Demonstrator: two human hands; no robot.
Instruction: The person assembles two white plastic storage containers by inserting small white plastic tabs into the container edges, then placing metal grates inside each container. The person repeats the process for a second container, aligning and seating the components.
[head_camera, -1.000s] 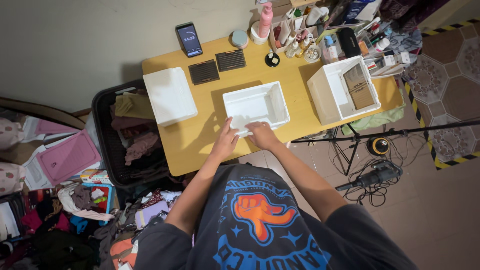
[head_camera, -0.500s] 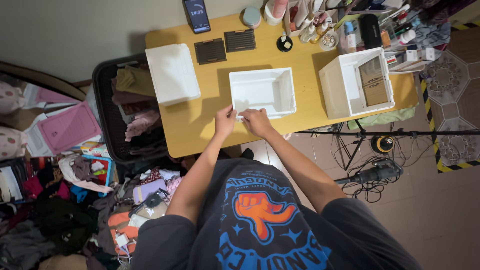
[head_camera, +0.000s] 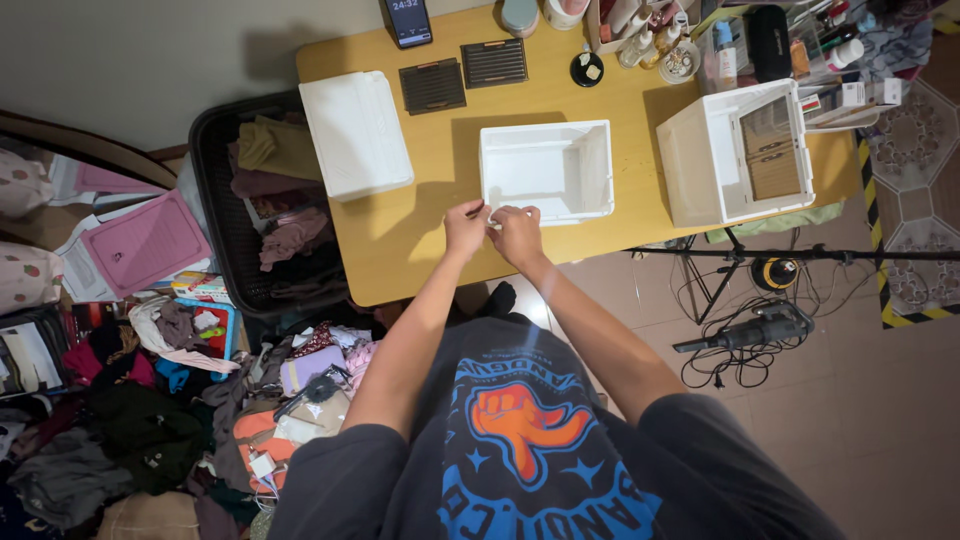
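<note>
1. Both hands, left hand (head_camera: 466, 226) and right hand (head_camera: 517, 232), pinched the near rim of one open white tray (head_camera: 546, 168), fingers curled.
2. Two dark grilles (head_camera: 463, 75), one white lid (head_camera: 355, 133) and one white box (head_camera: 738, 152) lay well apart.
3. Bare desk (head_camera: 420, 235) remained toward the near edge.

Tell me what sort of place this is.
Probably a cluttered room at home, a bedroom or living space used for work. A wooden table against the wall carries toiletry bottles, a black basket holds folded clothes, and more clothes lie heaped on the floor.
</note>
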